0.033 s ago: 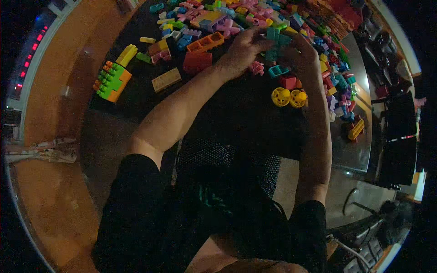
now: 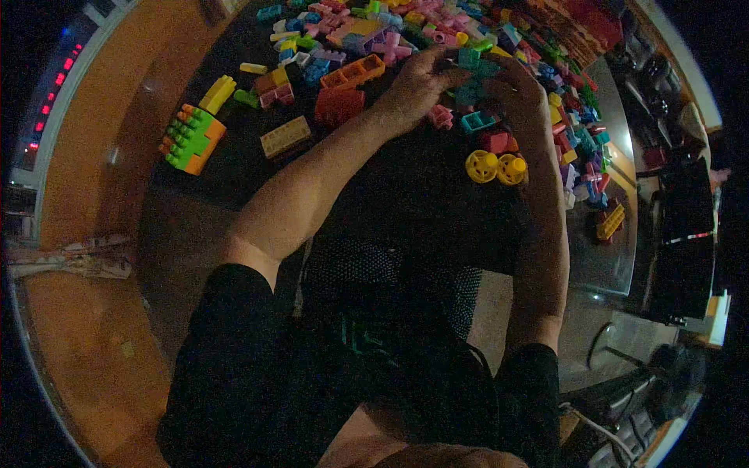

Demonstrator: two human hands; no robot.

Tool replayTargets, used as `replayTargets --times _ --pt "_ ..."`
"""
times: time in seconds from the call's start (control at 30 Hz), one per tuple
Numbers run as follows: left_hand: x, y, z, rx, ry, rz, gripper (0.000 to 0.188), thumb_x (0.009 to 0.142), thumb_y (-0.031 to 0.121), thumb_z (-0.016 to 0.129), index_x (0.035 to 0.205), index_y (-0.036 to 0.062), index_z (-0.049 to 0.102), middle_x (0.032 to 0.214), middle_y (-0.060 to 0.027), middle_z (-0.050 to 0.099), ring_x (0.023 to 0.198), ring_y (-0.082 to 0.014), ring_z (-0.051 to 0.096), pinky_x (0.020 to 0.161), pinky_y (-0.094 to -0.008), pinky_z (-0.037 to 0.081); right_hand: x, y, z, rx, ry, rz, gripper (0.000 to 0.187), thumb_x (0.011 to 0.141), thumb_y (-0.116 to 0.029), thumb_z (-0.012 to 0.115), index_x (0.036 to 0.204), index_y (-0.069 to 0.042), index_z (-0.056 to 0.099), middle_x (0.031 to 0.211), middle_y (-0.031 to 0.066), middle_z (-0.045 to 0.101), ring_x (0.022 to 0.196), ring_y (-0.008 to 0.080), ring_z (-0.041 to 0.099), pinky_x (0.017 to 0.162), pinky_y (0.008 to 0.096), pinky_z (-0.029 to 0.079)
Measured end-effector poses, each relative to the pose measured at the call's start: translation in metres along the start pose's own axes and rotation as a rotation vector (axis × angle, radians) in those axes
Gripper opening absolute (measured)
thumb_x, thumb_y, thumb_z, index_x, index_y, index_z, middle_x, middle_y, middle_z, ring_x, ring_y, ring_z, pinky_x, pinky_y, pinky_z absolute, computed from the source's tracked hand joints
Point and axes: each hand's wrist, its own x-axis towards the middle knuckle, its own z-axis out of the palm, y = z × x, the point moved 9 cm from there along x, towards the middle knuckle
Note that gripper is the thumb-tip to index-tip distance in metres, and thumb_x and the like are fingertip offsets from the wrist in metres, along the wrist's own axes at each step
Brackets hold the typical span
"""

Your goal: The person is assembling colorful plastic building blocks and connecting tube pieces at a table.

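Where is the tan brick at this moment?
In the head view, the tan brick lies on the dark table left of the left forearm, between the green-and-orange block and the red block.

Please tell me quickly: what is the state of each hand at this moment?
Left hand: closed, holding the teal block.
Right hand: curled at the right side of the teal block; too dark to tell whether it grips.

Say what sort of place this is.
Probably a dimly lit indoor room, perhaps in a home: colourful toy bricks are spread over a dark table, with patterned cloth off to the left.
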Motion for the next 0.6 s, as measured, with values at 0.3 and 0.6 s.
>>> replayTargets --times 0.3,0.6 --pt "-0.001 0.000 0.001 0.134 -0.014 0.024 0.041 0.086 0.015 0.057 0.122 0.0043 0.043 0.107 -0.0089 0.058 0.098 -0.0168 0.056 0.082 -0.0282 0.047 -0.001 -0.002 -0.003 0.012 0.061 -0.035 0.033 0.079 -0.007 0.064 0.111 -0.002 0.054 0.091 0.0063 0.063 0.078 0.0120 0.059 0.064 0.0243 0.050" --pt "0.002 0.004 0.004 0.187 -0.065 0.130 0.033 0.086 0.017 0.057 0.116 0.0053 0.049 0.100 -0.0069 0.060 0.094 -0.0157 0.058 0.081 -0.0268 0.047 0.000 -0.006 -0.001 0.002 -0.025 -0.059 0.032 0.078 -0.004 0.063 0.108 -0.002 0.054 0.089 0.0071 0.062 0.074 0.0111 0.059 0.062 0.0237 0.048"
